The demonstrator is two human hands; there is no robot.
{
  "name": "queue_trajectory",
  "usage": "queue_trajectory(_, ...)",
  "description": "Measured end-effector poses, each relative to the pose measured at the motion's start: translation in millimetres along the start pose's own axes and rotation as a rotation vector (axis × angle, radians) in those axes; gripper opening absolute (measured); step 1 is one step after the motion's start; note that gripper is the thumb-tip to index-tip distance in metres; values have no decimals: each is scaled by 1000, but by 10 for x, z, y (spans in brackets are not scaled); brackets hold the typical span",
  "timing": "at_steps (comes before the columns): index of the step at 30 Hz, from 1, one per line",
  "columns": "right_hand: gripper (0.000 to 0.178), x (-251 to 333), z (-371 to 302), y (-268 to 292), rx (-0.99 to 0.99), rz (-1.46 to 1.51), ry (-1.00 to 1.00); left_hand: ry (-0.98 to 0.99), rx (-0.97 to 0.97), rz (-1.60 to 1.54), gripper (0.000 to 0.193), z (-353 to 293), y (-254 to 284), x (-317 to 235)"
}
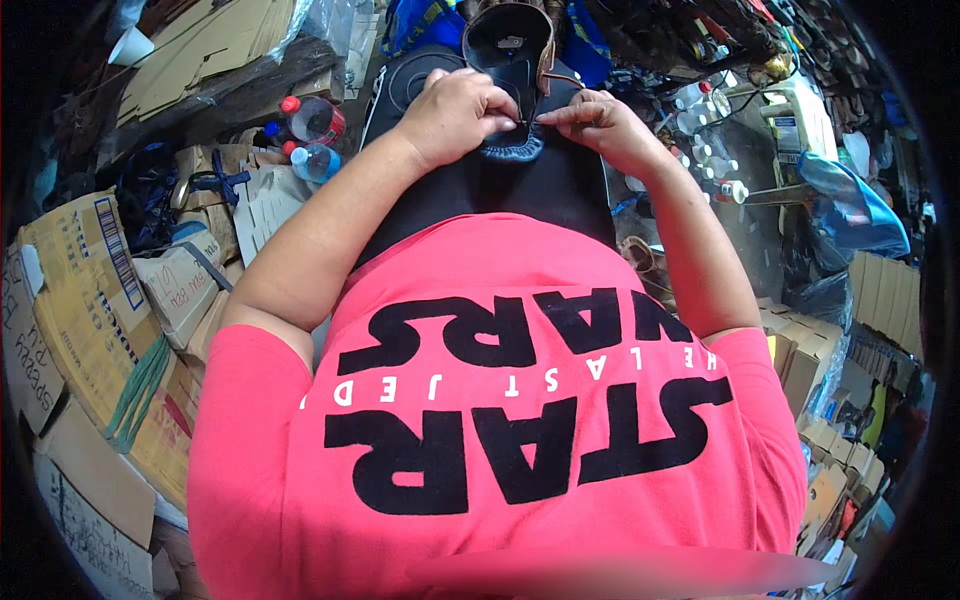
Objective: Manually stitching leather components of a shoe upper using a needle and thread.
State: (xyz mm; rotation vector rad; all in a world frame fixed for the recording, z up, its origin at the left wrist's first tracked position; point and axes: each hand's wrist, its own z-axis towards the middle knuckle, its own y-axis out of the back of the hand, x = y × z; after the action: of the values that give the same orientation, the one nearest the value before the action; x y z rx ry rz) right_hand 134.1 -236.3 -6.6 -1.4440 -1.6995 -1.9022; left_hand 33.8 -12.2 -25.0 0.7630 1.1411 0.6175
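Both hands meet over my lap above a dark piece with a gathered blue edge [513, 152], whose kind I cannot make out. My left hand [455, 115] is closed, thumb and fingertips pinched at the dark piece; what they hold is too small to name. From the other side my right hand [605, 128] comes in closed, thumb and forefinger pressed together near the left fingertips. Something thin and dark shows between the two hands. Just beyond them is a rounded, hollow brown-and-black piece with a strap [510, 40], which looks like leather footwear.
Bottles with red and blue caps [316, 162] stand left of my legs. Several small plastic bottles [715, 165] lie to the right, near a blue plastic bag [855, 205]. Cardboard boxes [100, 290] crowd the left side, and flattened cardboard [200, 50] is stacked farther off.
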Motion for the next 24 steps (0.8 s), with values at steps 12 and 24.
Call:
queue_trajectory(12,28,53,-66,-69,-83,356,-176,90,-194,-39,17,-90,21,8)
queue_trajectory(24,31,120,-61,-134,-88,483,-243,310,-5,47,15,-92,23,-187)
